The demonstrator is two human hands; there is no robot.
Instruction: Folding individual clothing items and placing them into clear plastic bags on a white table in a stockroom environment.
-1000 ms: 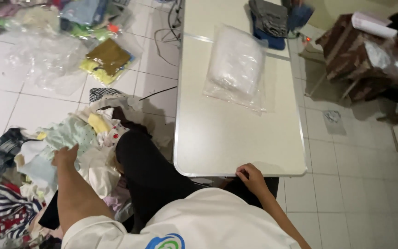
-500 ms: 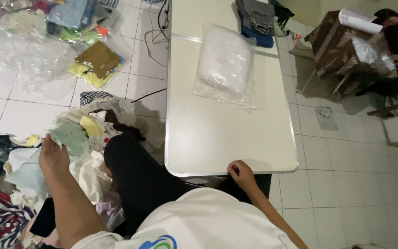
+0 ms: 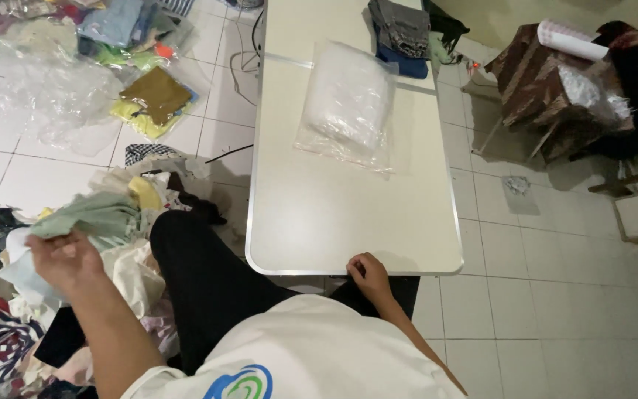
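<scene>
- A clear plastic bag [image 3: 347, 103] of white fabric lies on the white tabletop [image 3: 334, 214].
- Folded grey and blue garments [image 3: 402, 33] sit at its far end.
- Crumpled clear plastic [image 3: 57, 96] lies on the tiled floor [image 3: 540, 281].
- A brown patterned bundle [image 3: 548, 81] stands at right.

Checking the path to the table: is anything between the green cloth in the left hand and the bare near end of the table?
Only the person's own black-clad leg lies between the left hand with the green cloth and the table. The near end is bare; the plastic bag lies farther up.
</scene>
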